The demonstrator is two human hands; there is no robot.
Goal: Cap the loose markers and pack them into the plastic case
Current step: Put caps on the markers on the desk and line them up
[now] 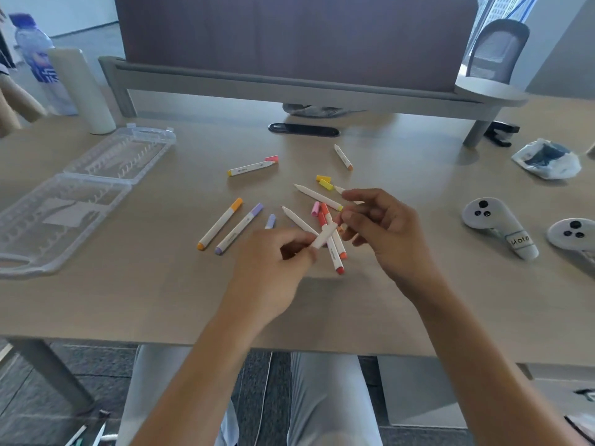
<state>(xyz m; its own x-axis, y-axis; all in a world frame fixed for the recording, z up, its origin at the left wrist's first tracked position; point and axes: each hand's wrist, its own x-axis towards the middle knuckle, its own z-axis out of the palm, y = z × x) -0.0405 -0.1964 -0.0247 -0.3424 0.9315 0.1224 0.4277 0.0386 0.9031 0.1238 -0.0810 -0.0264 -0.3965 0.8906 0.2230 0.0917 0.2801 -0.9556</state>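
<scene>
Left hand (273,259): fingers pinched on a white marker (325,235), held above the counter (161,300). Right hand (383,233): fingers curled at the marker's upper end; whether they hold a cap cannot be told. Loose markers on the counter: orange-capped marker (220,224), purple-capped marker (240,228), two red markers (335,249) under the hands, yellow-ended marker (252,167) farther back. Loose yellow caps (325,181) beside them. Plastic case (64,204): clear, lying open at the left, well apart from the markers.
</scene>
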